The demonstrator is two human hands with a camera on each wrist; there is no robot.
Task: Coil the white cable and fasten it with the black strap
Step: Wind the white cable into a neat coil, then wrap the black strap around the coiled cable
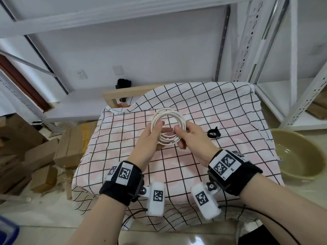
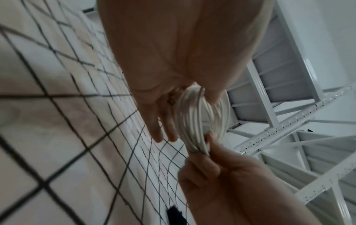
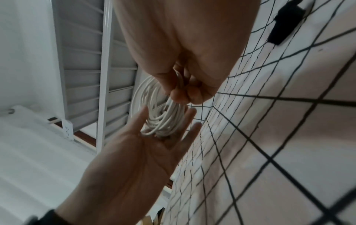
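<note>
White cable (image 1: 168, 127) is wound into a loose ring of several turns, held in the air above the checked cloth (image 1: 221, 103); right hand (image 1: 192, 137) grasps the ring's near-right side, fingers curled round the bundled strands; left hand (image 1: 152, 137) supports the opposite side with fingers extended and relaxed, thumb laid against the turns, not clenched. Judgement: coiling looks about finished and fastening is not yet begun; to do this step well, the turns should be squeezed into one tight bundle and the loose plug end tucked along them before either hand lets go, otherwise the ring may spring apart. Black strap (image 1: 213, 133) lies on the cloth just right of the cable, untouched. The cloth, pink patches under a black grid, drapes a raised surface; white metal shelving (image 1: 283, 68) stands behind and right of the cable; cardboard boxes (image 1: 44, 156) are heaped on the floor to its left; a tan basin (image 1: 297, 156) sits on the floor to its right.
</note>
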